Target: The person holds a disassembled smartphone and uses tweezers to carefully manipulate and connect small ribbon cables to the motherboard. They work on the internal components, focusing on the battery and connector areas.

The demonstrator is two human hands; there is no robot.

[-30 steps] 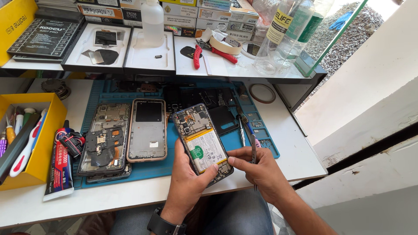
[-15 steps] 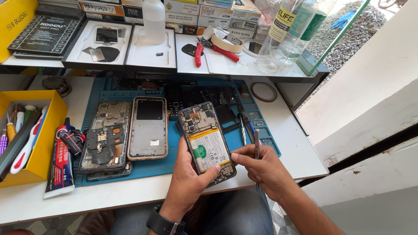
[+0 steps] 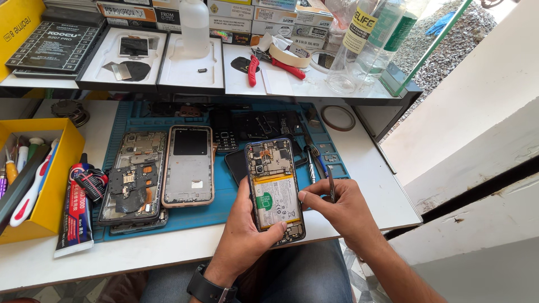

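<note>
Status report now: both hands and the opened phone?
Left hand grips opened phone, back off. Right hand holds tweezers, thumb on phone's edge. Nothing in the way.

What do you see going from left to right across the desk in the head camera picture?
Yellow box → glue tube → open phone → phone frame → left hand → held phone → right hand.

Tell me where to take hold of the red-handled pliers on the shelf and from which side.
Grip the red-handled pliers by the two splayed red handles, coming from above on the near side. They lie flat with handles pointing toward the person; the jaw end sits against the tape roll.
</note>
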